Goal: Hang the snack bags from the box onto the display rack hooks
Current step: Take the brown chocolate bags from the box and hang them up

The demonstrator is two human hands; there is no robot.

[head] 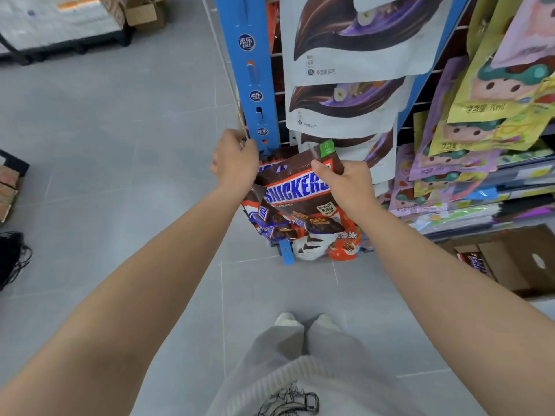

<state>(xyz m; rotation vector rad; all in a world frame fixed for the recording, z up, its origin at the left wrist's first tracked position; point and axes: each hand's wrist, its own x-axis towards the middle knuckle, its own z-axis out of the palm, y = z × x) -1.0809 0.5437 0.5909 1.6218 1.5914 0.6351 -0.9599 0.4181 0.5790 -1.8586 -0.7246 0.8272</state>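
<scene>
Both hands are busy low on the display rack (258,85): my left hand (235,159) is closed around a thin wire hook at the rack's blue edge post, my right hand (345,183) pinches the top corner of a Snickers bag (295,202). I should steady the hook, then slide the bag's hole onto it squarely. Hanging bags crowd the right; the box (507,259) sits at floor level right, open floor left.
</scene>
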